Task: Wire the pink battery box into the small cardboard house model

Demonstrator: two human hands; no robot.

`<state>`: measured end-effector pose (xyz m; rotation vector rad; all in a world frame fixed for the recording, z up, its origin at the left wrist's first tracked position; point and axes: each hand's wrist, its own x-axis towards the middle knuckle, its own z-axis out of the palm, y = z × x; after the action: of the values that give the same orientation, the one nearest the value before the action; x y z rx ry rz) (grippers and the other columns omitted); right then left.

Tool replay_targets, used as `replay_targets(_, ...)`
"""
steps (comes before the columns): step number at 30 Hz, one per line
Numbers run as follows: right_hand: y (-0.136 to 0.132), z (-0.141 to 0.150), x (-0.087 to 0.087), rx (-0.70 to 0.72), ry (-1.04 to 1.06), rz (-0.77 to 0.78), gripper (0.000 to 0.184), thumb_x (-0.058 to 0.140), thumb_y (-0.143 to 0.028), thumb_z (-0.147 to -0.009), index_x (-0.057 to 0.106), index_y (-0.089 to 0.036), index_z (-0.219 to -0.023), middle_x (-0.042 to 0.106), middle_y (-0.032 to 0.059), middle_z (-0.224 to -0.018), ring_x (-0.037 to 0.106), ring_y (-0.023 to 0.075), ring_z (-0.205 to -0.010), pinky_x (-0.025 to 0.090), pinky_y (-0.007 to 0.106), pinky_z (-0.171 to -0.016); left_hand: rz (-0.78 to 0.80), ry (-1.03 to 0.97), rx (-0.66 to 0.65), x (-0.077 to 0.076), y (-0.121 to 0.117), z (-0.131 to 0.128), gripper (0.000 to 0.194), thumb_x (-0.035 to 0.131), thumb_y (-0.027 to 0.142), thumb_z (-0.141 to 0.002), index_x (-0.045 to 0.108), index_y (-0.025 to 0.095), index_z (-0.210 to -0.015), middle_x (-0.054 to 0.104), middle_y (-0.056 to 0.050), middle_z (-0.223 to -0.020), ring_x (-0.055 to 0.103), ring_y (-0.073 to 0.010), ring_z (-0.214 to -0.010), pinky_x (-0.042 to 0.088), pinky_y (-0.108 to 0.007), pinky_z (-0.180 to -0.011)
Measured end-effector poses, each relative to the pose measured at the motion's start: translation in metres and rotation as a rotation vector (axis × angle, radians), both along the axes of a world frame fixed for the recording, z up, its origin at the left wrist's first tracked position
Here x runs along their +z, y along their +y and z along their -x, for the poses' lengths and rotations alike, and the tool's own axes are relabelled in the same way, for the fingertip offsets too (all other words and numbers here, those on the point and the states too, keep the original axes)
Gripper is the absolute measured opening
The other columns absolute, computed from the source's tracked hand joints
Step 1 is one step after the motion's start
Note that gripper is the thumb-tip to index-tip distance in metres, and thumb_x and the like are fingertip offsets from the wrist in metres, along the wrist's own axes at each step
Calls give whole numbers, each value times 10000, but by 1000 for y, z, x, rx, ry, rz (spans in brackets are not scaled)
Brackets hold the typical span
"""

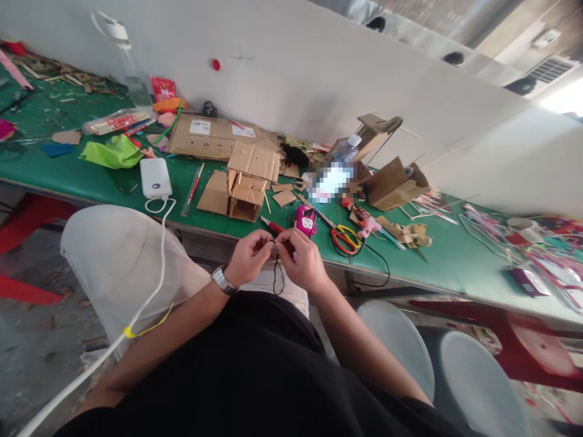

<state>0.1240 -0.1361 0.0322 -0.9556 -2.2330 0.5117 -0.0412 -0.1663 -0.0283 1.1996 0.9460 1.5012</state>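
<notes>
My left hand (252,255) and my right hand (300,258) meet over my lap, just short of the table's front edge. Both are closed in a pinch on a thin black cord (276,279), which hangs down in a loop below the fingers. A small dark bit shows between the fingertips, too small to name. Just beyond my right hand lies a pink box with a white face print (306,221), black cord running over it. A red-handled tool (273,226) lies partly hidden behind my fingers. An open cardboard box structure (248,188) stands past my left hand.
On the green table (182,176) lie scissors (346,238), a hot glue gun (367,224), a power bank (155,178) with a white cable and a flat carton (214,136). More cardboard builds (396,185) stand at the back right. A translucent chair (122,255) is at the left.
</notes>
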Motion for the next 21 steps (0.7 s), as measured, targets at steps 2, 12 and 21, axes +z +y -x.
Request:
replay_targets(2,1,0,0,9,2,-4,60,574,-195,-1018,609,-226,-980,682,61,-958,636,192,-824,500,309,-713,-14,35,-9,1,-1,1,301,659,463,-982,622,175,-905,655,-15,-751,612,-131,-675,503,-238,-638)
replay_targets(12,-1,4,1,45,-29,22,104,500,-215,-1059,565,-230,-979,668,63,-952,640,190,-833,515,308,-747,-51,114,-7,4,-1,4,307,652,463,-965,574,191,-844,615,-2,-722,546,-132,-649,442,-242,-600)
replay_targets(21,1,3,-2,5,25,57,157,632,-215,-982,696,-228,-1125,765,49,-980,678,169,-747,551,302,-699,-2,2,8,-1,3,4,291,660,441,-953,597,185,-829,583,10,-694,513,-120,-631,436,-243,-601)
